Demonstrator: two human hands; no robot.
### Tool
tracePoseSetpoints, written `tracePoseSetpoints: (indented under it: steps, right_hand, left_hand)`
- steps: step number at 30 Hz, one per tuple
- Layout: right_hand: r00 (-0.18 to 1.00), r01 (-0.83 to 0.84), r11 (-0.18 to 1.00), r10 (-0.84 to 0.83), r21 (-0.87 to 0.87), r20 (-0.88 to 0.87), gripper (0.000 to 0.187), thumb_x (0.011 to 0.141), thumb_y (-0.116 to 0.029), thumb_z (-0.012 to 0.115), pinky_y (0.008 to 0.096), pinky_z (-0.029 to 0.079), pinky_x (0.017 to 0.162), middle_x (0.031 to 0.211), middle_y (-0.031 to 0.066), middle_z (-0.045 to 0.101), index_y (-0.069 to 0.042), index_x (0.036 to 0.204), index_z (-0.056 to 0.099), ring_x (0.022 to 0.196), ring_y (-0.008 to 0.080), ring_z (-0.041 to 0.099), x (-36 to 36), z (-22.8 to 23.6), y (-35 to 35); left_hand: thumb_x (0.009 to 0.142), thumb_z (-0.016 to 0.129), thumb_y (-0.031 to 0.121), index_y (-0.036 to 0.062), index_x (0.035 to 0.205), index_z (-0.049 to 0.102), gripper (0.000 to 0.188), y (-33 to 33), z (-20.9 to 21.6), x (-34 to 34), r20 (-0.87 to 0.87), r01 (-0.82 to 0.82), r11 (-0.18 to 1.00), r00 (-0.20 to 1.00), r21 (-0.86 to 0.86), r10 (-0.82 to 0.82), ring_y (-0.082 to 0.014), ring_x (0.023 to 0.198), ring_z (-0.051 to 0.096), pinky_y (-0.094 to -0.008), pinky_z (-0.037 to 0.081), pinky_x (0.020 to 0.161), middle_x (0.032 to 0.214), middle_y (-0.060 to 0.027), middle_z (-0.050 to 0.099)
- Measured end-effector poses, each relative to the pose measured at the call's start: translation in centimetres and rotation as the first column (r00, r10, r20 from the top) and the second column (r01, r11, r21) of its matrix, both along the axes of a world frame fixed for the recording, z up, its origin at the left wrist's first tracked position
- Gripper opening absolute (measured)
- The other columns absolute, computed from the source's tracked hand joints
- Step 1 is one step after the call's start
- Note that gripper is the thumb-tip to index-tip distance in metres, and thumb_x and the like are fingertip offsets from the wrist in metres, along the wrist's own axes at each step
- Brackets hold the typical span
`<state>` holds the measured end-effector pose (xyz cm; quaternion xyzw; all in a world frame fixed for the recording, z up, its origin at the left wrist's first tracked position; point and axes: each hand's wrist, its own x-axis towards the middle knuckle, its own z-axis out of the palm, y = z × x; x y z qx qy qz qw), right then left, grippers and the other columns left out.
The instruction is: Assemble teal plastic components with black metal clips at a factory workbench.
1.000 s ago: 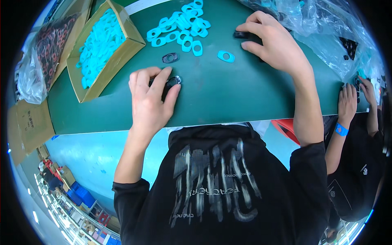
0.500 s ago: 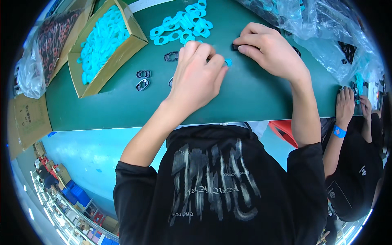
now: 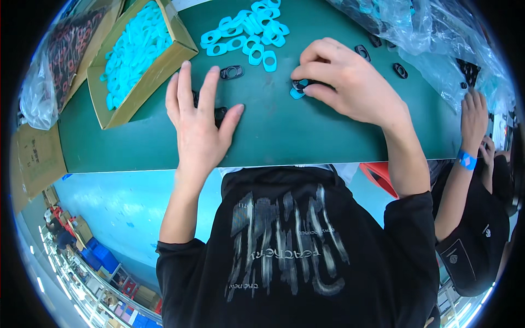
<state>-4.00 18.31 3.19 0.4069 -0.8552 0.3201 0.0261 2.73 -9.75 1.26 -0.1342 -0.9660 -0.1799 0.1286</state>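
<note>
My left hand [image 3: 198, 126] is spread open low over the table, fingers pointing away from me. Small black oval parts show beside it: one [image 3: 220, 116] under the thumb side, partly hidden, and a black oval frame [image 3: 232, 71] beyond the fingertips. My right hand [image 3: 347, 79] pinches a dark oval part [image 3: 300, 84] between thumb and fingers, at a teal oval ring [image 3: 297, 94]. The fingers cover much of both, so whether the two are joined cannot be told. A loose teal ring [image 3: 269, 61] lies at the near edge of a scattered teal pile [image 3: 235, 43].
An open cardboard box [image 3: 185, 53] full of teal rings stands at the left, beside a clear bag [image 3: 41, 101] of reddish-black parts. Clear plastic bags [image 3: 432, 49] cover the far right, near loose black ovals [image 3: 400, 70]. A co-worker's hand [image 3: 473, 121] is at the right.
My left hand has moved left from the middle and its fingers have spread. My right hand has come nearer and left with its dark part, down to a teal ring.
</note>
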Motion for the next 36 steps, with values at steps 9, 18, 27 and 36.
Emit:
tracePoseSetpoints:
  steps: [9,18,27,36]
  right_hand:
    - [0.989,-0.096,0.994,0.09,0.043,0.114,0.026,0.077,-0.002,0.076,0.0391,0.051,0.087,0.106,0.0072,0.061,-0.004,0.103,0.071,0.101,0.0277,0.059,0.0,-0.5,-0.2]
    - [0.985,-0.12,0.993,0.117,0.018,0.127,0.027,0.076,-0.001,0.077,0.0383,0.05,0.087,0.106,0.006,0.061,-0.004,0.102,0.072,0.101,0.0272,0.06,-0.5,-0.5,0.1]
    - [0.978,-0.065,0.994,0.046,0.087,0.204,0.025,0.076,-0.003,0.079,0.0381,0.048,0.084,0.1,0.0067,0.058,-0.002,0.1,0.072,0.102,0.0266,0.056,-0.6,-0.3,-0.1]
    - [0.998,-0.002,0.996,0.007,-0.087,0.059,0.036,0.08,-0.015,0.081,0.0394,0.051,0.09,0.105,0.01,0.063,-0.005,0.112,0.07,0.104,0.0306,0.061,1.4,-2.1,-3.8]
  left_hand:
    - [0.086,0.078,0.023,0.0129,0.135,0.063,0.052,-0.9,-0.4,-1.3,-0.007,0.088,0.995,0.996,-0.042,-0.088,-0.0426,0.137,0.042,-0.0522,0.034,0.111,0.15,-0.0195,0.047]
    - [0.089,0.074,0.021,0.0165,0.133,0.065,0.046,-0.3,0.0,-1.5,0.009,0.089,0.993,0.996,-0.071,-0.089,-0.0409,0.136,0.043,-0.0521,0.033,0.111,0.151,-0.0135,0.05]
    - [0.088,0.075,0.02,0.0126,0.122,0.068,0.035,-0.4,-0.3,-1.8,0.0,0.132,0.991,0.991,-0.028,-0.132,-0.0386,0.137,0.044,-0.0521,0.033,0.111,0.147,-0.013,0.055]
    - [0.083,0.076,0.006,0.0053,0.108,0.064,0.028,-2.8,-0.9,-2.3,-0.098,0.012,0.992,0.995,0.126,0.0,-0.0346,0.12,0.06,-0.044,0.044,0.102,0.124,-0.0138,0.067]
